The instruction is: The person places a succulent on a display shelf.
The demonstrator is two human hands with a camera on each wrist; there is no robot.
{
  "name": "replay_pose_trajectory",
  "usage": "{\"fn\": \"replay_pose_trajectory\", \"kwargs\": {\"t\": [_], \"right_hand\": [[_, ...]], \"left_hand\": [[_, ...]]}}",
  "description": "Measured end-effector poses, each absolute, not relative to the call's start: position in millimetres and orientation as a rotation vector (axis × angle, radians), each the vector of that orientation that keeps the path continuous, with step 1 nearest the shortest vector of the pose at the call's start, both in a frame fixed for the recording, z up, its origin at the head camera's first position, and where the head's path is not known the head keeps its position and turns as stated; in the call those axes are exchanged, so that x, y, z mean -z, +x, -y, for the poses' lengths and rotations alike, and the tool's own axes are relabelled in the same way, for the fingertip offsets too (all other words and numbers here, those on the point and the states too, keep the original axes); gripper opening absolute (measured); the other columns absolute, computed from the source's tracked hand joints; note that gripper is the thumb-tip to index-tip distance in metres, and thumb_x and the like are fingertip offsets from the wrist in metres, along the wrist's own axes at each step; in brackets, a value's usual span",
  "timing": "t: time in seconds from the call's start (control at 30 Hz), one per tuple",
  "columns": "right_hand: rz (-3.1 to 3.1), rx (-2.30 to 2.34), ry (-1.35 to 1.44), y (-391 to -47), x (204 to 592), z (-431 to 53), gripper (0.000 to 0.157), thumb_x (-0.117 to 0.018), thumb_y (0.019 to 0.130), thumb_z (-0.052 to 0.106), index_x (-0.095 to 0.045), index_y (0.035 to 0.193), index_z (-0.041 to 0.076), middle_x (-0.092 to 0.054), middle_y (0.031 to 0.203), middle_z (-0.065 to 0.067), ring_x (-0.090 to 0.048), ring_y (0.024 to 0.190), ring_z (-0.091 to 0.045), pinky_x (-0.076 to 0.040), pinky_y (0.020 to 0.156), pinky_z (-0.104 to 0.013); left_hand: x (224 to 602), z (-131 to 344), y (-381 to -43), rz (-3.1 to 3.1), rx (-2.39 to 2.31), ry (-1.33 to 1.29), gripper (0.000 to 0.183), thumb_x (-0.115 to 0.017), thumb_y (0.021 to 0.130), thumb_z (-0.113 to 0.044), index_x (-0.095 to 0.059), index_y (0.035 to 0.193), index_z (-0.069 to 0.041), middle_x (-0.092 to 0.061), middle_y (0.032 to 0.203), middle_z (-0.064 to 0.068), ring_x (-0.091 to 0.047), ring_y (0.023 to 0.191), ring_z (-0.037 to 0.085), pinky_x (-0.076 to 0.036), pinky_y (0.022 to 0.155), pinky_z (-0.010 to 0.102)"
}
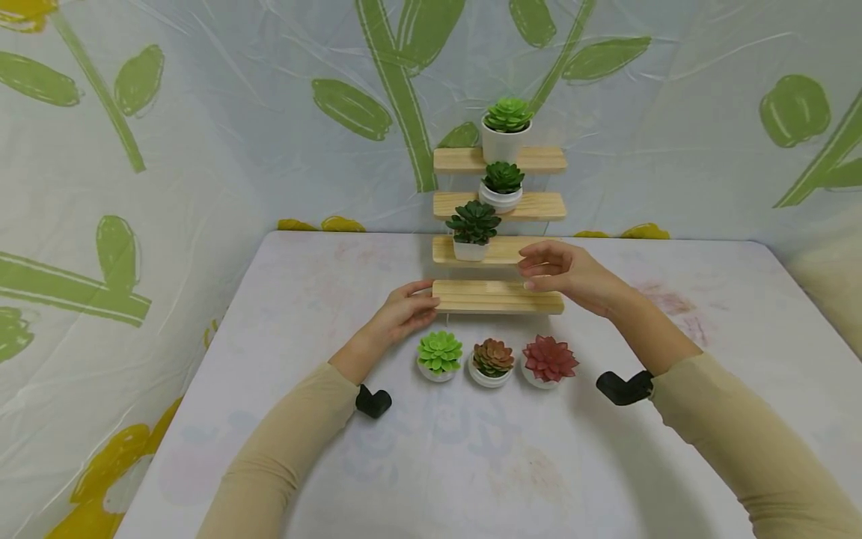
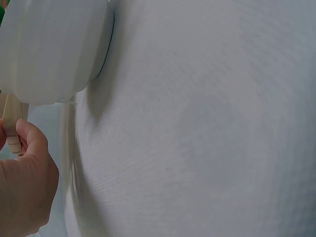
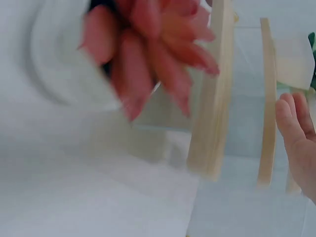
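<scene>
A stand with stepped wooden shelves (image 1: 498,298) rises at the far side of the table. My left hand (image 1: 406,311) holds the left end of its lowest shelf. In the left wrist view the thumb and fingers pinch the wood's edge (image 2: 13,123). Over the right part of the two lower shelves hovers my right hand (image 1: 572,277), fingers loosely bent and nothing in them. On the third shelf from the top stands a dark green succulent (image 1: 474,224) in a white pot, left of the right fingertips. Higher up are another dark green succulent (image 1: 502,183) and a bright green one (image 1: 506,123).
In front of the stand, a light green succulent (image 1: 440,353), a brown one (image 1: 492,359) and a red one (image 1: 550,359) line up in white pots on the white-covered table (image 1: 458,464). A leaf-patterned sheet (image 1: 256,112) hangs behind.
</scene>
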State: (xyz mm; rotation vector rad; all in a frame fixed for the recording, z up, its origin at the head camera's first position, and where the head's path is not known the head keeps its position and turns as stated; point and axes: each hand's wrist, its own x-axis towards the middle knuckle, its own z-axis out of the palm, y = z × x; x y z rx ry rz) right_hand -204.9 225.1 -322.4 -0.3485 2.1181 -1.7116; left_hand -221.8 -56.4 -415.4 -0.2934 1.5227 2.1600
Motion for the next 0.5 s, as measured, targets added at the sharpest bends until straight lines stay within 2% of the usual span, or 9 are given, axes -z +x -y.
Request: {"fn": "replay_pose_trajectory", "kwargs": {"t": [0.17, 0.4, 0.5], "right_hand": [[-2.110, 1.714, -0.424, -195, 326, -241, 0.047, -0.062, 0.087, -0.001, -0.043, 0.129, -0.001, -0.053, 0.119, -0.010, -0.051, 0.109, -0.023, -0.048, 0.086, -0.023], [-2.124, 1.680, -0.518, -183, 338, -268, 0.043, -0.059, 0.088, -0.005, -0.048, 0.128, 0.004, -0.055, 0.118, -0.007, -0.053, 0.107, -0.017, -0.049, 0.084, -0.023], [-2.156, 1.633, -0.510, -176, 342, -278, 0.044, -0.061, 0.087, -0.003, -0.046, 0.129, 0.001, -0.055, 0.119, -0.008, -0.053, 0.108, -0.017, -0.049, 0.084, -0.023]], "left_hand": [[416, 57, -222, -1.523, -2.164, -0.286, 0.055, -0.056, 0.088, 0.008, -0.041, 0.139, -0.005, -0.046, 0.134, 0.018, -0.056, 0.071, 0.010, -0.048, 0.060, 0.020], [418, 56, -223, -1.507, -2.166, -0.285, 0.055, -0.056, 0.088, 0.008, -0.041, 0.139, -0.005, -0.045, 0.135, 0.017, -0.056, 0.072, 0.010, -0.048, 0.061, 0.020], [419, 56, -224, -1.508, -2.172, -0.289, 0.055, -0.056, 0.087, 0.009, -0.042, 0.139, -0.005, -0.045, 0.135, 0.017, -0.056, 0.073, 0.010, -0.049, 0.061, 0.020]]}}
